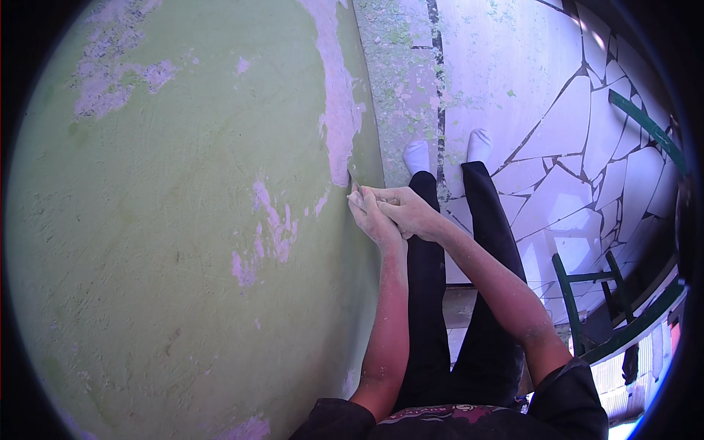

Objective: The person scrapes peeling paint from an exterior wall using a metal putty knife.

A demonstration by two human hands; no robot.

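A thin dark scraper blade (353, 179) pokes out past my fingers and meets the green wall (183, 220) at the lower end of a long bare strip (339, 110). My left hand (376, 218) is closed round the scraper, its handle hidden by the fingers. Over and against it, my right hand (411, 211) is closed too, both hands clasped together on the same tool. Pale dust coats my fingers and forearms. Another patch of stripped paint (275, 227) shows on the wall left of my hands.
Paint flakes (400, 81) litter the floor along the wall's foot. My feet in white socks (416, 156) stand on pale paving of irregular stone (546, 139) with dark joints. Green metal frame parts (590, 277) stand at the right.
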